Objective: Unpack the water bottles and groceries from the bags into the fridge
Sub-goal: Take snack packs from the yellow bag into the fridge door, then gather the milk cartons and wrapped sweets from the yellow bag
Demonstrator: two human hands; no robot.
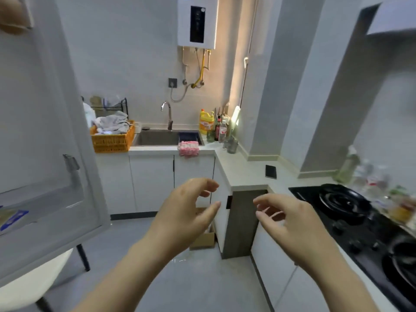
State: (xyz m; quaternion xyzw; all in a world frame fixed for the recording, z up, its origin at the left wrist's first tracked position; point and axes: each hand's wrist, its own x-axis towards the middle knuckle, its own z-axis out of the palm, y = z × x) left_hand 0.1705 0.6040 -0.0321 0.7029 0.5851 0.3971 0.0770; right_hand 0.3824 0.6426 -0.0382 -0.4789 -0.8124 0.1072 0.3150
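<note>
My left hand [186,212] and my right hand [290,224] hover side by side in mid-air over the kitchen floor, fingers loosely curled, both holding nothing. At the left, the white fridge door [45,136] swings open toward me, with a clear door shelf low on it. No bags or water bottles from the task are plainly in sight. Blurred bottles and packets [380,190] stand on the counter at the far right behind the stove.
A sink [166,137] with a faucet sits straight ahead, an orange basket [112,140] of cloths to its left. A black gas stove [360,221] runs along the right counter. A cardboard box [202,237] lies on the floor by the cabinets. A white chair [33,278] stands lower left.
</note>
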